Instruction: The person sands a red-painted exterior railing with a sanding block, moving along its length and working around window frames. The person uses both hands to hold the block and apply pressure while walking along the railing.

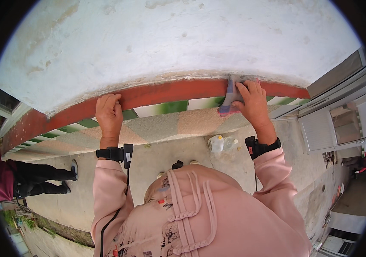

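left hand (109,112): is resting half-curled on the long red-painted ledge (170,91), grip cannot be told | right hand (253,100): is closing bent fingers on the grey-blue, pink-edged fabric cloth (230,97) | cloth: is draping over the ledge's right part

An outdoor yard (78,210) beside a building (251,38): grey concrete ground (166,152), low green plants (10,217) and a white plaster wall (157,38) (stained in patches) show it.

Red ledge (166,92) lies free between left grip (109,113) and cloth (229,97); white wall (170,38) blocks beyond.
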The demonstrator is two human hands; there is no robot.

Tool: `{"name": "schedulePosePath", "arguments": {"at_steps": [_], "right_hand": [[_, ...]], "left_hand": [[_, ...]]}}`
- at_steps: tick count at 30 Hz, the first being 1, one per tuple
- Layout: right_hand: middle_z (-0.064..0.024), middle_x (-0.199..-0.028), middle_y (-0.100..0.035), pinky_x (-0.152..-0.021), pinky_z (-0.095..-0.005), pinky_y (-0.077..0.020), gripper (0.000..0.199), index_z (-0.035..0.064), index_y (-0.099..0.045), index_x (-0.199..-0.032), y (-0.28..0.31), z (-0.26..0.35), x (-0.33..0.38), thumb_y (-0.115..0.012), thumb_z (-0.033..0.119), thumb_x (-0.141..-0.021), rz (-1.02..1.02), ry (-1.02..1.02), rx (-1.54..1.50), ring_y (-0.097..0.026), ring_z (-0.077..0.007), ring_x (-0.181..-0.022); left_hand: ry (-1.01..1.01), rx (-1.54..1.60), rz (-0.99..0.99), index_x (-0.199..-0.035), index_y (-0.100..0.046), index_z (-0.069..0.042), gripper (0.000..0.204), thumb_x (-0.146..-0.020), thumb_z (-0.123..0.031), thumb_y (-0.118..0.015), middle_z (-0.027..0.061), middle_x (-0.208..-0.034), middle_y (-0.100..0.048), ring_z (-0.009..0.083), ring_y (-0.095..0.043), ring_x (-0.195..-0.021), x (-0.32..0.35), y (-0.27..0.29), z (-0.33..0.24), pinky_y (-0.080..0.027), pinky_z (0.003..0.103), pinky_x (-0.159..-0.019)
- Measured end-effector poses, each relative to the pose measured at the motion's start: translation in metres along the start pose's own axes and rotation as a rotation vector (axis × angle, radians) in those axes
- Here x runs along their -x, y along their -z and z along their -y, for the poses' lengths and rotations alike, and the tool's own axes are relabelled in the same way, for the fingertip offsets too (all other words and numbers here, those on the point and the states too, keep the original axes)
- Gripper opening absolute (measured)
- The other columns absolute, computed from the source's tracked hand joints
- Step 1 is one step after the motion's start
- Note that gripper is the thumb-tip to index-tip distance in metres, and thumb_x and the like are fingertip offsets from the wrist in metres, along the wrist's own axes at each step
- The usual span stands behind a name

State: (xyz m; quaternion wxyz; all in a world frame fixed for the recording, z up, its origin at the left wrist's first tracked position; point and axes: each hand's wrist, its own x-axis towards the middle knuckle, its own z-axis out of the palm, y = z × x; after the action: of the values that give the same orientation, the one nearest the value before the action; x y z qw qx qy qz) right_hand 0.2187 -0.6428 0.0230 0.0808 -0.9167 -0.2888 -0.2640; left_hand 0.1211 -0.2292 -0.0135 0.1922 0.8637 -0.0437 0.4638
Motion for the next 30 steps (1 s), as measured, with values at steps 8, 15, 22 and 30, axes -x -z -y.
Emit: {"name": "schedulePosePath", "arguments": {"at_steps": [8, 15, 22, 30], "right_hand": [[-0.0089, -0.11, -0.053, -0.09, -0.0444, -0.0387, 0.072, 0.0137, -0.057, -0.12, -0.029, 0.067, -0.015, -0.084, 0.016, -0.053, -0.099, 0.152, -0.109, -0.051, -0.03, -0.106], [-0.0077, -0.119, -0.053, -0.092, -0.0449, -0.0363, 0.073, 0.0158, -0.057, -0.124, -0.051, 0.14, -0.038, -0.081, 0.03, -0.057, -0.166, 0.294, -0.165, -0.049, -0.0285, -0.112], [-0.003, -0.118, -0.054, -0.093, -0.0457, -0.0345, 0.074, 0.0221, -0.056, -0.128, -0.054, 0.148, -0.042, -0.078, 0.038, -0.059, -0.144, 0.273, -0.088, -0.049, -0.0245, -0.11], [-0.0005, -0.113, -0.056, -0.1, -0.0435, -0.0363, 0.064, 0.0279, -0.061, -0.12, -0.053, 0.115, -0.031, -0.08, 0.033, -0.058, -0.205, 0.305, -0.158, -0.052, -0.0226, -0.109]], "left_hand": [[-0.012, -0.017, -0.008, -0.09, -0.068, -0.007, 0.025, -0.072, 0.007, -0.061, 0.0084, -0.09, -0.065, 0.0284, -0.059, -0.083, 0.0, -0.001, 0.001, -0.05, 0.036, -0.074], [-0.024, -0.006, -0.021, -0.09, -0.068, -0.007, 0.025, -0.07, 0.007, -0.062, 0.0071, -0.09, -0.065, 0.0277, -0.059, -0.082, -0.001, -0.001, 0.0, -0.05, 0.036, -0.072], [-0.057, -0.051, -0.001, -0.088, -0.069, -0.01, 0.025, -0.069, 0.005, -0.064, 0.0053, -0.089, -0.064, 0.027, -0.059, -0.081, 0.001, -0.002, 0.004, -0.05, 0.035, -0.071], [-0.022, -0.047, 0.058, -0.085, -0.07, -0.009, 0.023, -0.071, 0.007, -0.062, 0.0055, -0.089, -0.064, 0.0253, -0.059, -0.085, 0.002, 0.001, 0.002, -0.049, 0.034, -0.077]]}}
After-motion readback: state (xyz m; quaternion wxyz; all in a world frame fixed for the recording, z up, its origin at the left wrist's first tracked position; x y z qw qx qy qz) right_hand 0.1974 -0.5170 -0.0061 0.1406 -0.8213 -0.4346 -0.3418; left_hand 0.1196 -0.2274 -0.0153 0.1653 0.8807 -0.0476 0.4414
